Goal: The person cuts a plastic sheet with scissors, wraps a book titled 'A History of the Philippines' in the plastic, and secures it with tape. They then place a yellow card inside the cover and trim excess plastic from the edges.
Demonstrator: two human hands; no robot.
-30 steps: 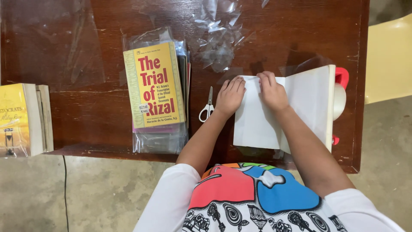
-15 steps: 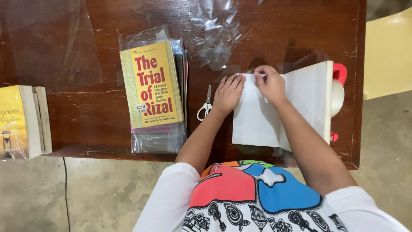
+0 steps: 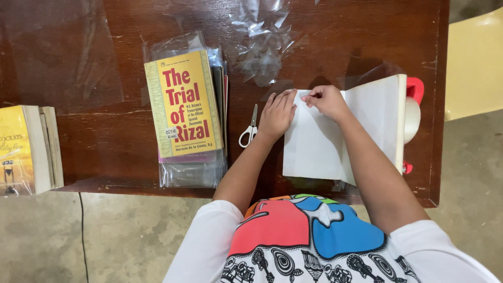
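Left hand [image 3: 276,114] flat, pressing open white book [image 3: 319,141] edge; right hand [image 3: 326,99] pinches top corner. Keep pressure even, crease smooth; scissors [image 3: 249,128] beside.

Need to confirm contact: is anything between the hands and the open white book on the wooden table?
Nothing visible: the left hand presses flat on the open white book, and the right hand pinches its top edge.

A clear plastic wrapper [image 3: 189,167] is seen around a stack of books left of centre on the brown table; a small white rectangular label [image 3: 172,132] is stuck on the yellow top cover. Crumpled clear plastic [image 3: 262,47] lies farther back.
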